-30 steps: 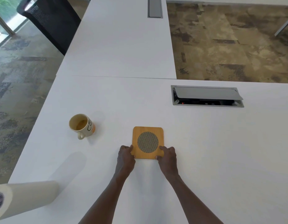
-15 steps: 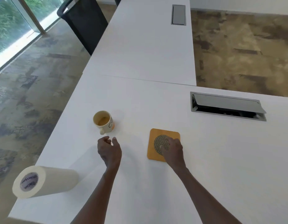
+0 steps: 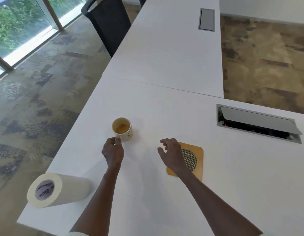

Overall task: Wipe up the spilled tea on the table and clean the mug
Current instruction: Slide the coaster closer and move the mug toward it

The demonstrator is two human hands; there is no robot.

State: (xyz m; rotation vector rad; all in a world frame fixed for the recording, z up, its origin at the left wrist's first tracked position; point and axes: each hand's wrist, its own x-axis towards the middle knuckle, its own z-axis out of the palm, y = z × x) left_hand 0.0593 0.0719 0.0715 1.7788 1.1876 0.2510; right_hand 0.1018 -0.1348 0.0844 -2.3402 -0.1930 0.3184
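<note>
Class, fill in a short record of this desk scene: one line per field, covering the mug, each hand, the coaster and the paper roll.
mug: upright on white table, tea inside
left hand: fingers at the mug's handle
right hand: open, hovering over coaster's left edge
coaster: wooden, square, flat, right of mug
paper roll: on its side near the table's left corner
spilled tea: none clearly visible

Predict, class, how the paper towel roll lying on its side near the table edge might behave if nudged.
The paper towel roll lies on its curved side, so it would probably roll easily. It sits close to the table edge, so a push that way might send it off. It looks thick and soft, likely light for its size.
</note>
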